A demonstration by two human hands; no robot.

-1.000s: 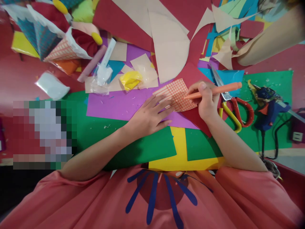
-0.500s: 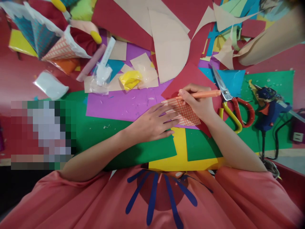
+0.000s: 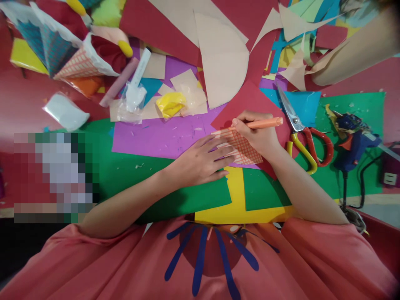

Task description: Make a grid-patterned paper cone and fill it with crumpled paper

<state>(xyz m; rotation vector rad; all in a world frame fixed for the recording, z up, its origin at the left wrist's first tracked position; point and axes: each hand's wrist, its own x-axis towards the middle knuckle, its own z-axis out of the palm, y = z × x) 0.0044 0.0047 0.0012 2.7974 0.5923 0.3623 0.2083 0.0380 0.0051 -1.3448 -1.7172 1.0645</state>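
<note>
My right hand (image 3: 259,133) is closed around an orange marker (image 3: 265,123), its tip end pointing left over a small paper piece (image 3: 246,150). Orange crisscross lines cover much of that pale piece, which lies partly on a red sheet (image 3: 240,100). My left hand (image 3: 203,160) rests flat with fingers spread, its fingertips on the left part of the patterned piece. The marker's tip is hard to make out behind my fingers. Just right of my right hand lie scissors (image 3: 308,137) with one red and one yellow handle, blades apart.
A blue glue gun (image 3: 353,154) with a black cord lies at the right. Purple (image 3: 150,137) and green (image 3: 175,196) sheets lie under my arms. Paper cones (image 3: 78,60), a yellow packet (image 3: 171,104), a white marker (image 3: 140,68) and beige paper (image 3: 221,58) lie farther back.
My right hand and the marker have shifted slightly left across the patterned paper. My left hand stays in place.
</note>
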